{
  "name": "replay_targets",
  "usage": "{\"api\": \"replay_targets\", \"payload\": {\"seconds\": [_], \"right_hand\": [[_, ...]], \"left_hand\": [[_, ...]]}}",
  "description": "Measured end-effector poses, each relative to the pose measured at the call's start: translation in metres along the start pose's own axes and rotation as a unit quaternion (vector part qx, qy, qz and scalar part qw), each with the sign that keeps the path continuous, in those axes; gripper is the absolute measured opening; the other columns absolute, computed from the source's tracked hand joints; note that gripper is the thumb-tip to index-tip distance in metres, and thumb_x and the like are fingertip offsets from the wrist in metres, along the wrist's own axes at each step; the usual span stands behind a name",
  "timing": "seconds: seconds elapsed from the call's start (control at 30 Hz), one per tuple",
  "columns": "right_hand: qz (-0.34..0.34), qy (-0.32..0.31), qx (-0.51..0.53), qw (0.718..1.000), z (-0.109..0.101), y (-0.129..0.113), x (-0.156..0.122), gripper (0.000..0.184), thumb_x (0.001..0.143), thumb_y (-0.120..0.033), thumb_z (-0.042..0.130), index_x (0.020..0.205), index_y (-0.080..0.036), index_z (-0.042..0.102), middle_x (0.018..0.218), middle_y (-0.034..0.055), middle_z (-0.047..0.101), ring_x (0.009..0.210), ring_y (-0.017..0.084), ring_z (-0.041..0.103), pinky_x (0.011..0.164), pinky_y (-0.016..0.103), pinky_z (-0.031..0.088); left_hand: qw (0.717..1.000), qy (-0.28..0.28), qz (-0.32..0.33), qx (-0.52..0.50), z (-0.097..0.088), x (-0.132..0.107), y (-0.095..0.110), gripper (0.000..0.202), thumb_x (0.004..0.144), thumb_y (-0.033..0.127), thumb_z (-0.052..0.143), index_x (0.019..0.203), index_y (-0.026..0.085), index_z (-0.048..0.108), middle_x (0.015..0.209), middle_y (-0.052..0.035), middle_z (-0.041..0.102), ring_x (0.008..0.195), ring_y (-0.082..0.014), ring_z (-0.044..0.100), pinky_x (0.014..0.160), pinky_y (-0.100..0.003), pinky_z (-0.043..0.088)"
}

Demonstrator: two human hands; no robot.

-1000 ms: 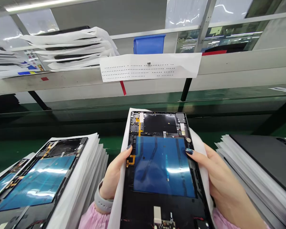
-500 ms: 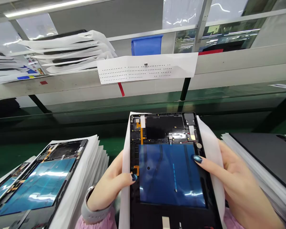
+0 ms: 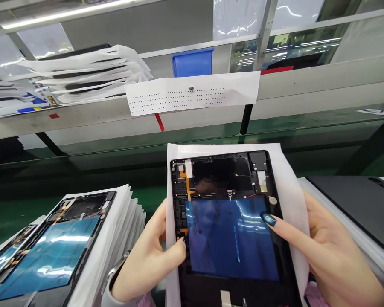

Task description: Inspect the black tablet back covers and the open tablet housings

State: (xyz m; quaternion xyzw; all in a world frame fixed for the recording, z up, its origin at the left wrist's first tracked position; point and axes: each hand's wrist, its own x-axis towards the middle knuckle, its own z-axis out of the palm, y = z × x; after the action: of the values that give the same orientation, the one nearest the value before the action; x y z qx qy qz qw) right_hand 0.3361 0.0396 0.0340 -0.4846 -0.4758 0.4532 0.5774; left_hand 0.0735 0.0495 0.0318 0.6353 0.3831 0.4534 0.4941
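blue and glossy, the flat sheet [image 3: 217,256] lies inside the open tablet [image 3: 233,230], which is raised in front of the person, between both hands, with white paper [image 3: 291,183] behind it. the left hand [image 3: 149,260] pinches the left edge, its thumb just beside a small orange connector [image 3: 183,232]. the right hand [image 3: 333,247] pinches the other side, its thumb tip at the border of the blue sheet. the fingers behind are mostly hidden, so how hard they press i cannot tell.

compared with one second ago, the left thumb sits lower along the edge, and the paper now shows as a wide band above the tablet and at its right. i judge that the inside faces the person more squarely, and that the paper needs care, because it may slip.

somewhat farther, at the left, another opened tablet [image 3: 57,251] rests on a pile of white sheets [image 3: 105,243]; at the right lies a dark panel [image 3: 355,209]. farthest, the shelf [image 3: 291,94] bears wrapped items [image 3: 92,76] and a blue bin [image 3: 192,63].
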Motion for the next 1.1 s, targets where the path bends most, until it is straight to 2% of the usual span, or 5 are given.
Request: {"api": "replay_targets", "payload": {"seconds": [0.27, 0.4, 0.63, 0.9, 1.1], "right_hand": [[-0.026, -0.004, 0.0, 1.0, 0.005, -0.001, 0.001, 0.061, 0.077, -0.051, 0.082, 0.132, -0.034, 0.062, 0.113, 0.0044, 0.075, 0.091, 0.031, 0.074, 0.078, 0.038, 0.066], [-0.008, -0.002, 0.007, 1.0, 0.004, -0.003, 0.001, 0.064, 0.077, -0.049, 0.082, 0.135, -0.033, 0.06, 0.113, 0.0053, 0.075, 0.091, 0.033, 0.074, 0.075, 0.039, 0.066], [0.029, 0.013, 0.043, 0.999, -0.001, -0.004, 0.001, 0.067, 0.073, -0.046, 0.085, 0.134, -0.039, 0.058, 0.117, 0.0026, 0.074, 0.095, 0.036, 0.074, 0.066, 0.039, 0.067], [0.028, 0.012, 0.056, 0.998, -0.001, -0.008, 0.0, 0.06, 0.073, -0.043, 0.086, 0.128, -0.036, 0.063, 0.11, 0.0059, 0.076, 0.08, 0.031, 0.075, 0.058, 0.033, 0.064], [0.032, 0.017, 0.061, 0.997, 0.002, -0.01, -0.002, 0.056, 0.076, -0.045, 0.084, 0.128, -0.036, 0.064, 0.11, 0.006, 0.076, 0.088, 0.033, 0.074, 0.062, 0.035, 0.064]], "left_hand": [[1.0, 0.013, 0.002, 0.018, 0.003, 0.003, 0.0, 0.047, 0.097, 0.035, 0.058, 0.143, 0.036, 0.049, 0.137, -0.0013, 0.06, 0.121, -0.0239, 0.058, 0.088, -0.023, 0.052], [1.0, 0.004, -0.007, 0.011, 0.001, 0.002, -0.001, 0.049, 0.097, 0.034, 0.058, 0.145, 0.038, 0.047, 0.142, -0.0004, 0.057, 0.126, -0.0235, 0.055, 0.095, -0.023, 0.049], [0.988, -0.087, -0.039, -0.12, -0.005, -0.005, 0.002, 0.053, 0.092, 0.037, 0.066, 0.143, 0.034, 0.052, 0.134, -0.0051, 0.066, 0.113, -0.0269, 0.064, 0.083, -0.026, 0.053], [0.994, -0.058, -0.039, -0.084, -0.005, -0.004, 0.009, 0.043, 0.091, 0.036, 0.068, 0.134, 0.035, 0.063, 0.115, -0.0027, 0.073, 0.095, -0.0193, 0.068, 0.081, -0.02, 0.051], [0.996, -0.026, -0.054, -0.07, 0.0, -0.004, 0.015, 0.042, 0.084, 0.043, 0.075, 0.123, 0.029, 0.071, 0.099, -0.0055, 0.074, 0.08, -0.0197, 0.065, 0.069, -0.022, 0.051]]}}
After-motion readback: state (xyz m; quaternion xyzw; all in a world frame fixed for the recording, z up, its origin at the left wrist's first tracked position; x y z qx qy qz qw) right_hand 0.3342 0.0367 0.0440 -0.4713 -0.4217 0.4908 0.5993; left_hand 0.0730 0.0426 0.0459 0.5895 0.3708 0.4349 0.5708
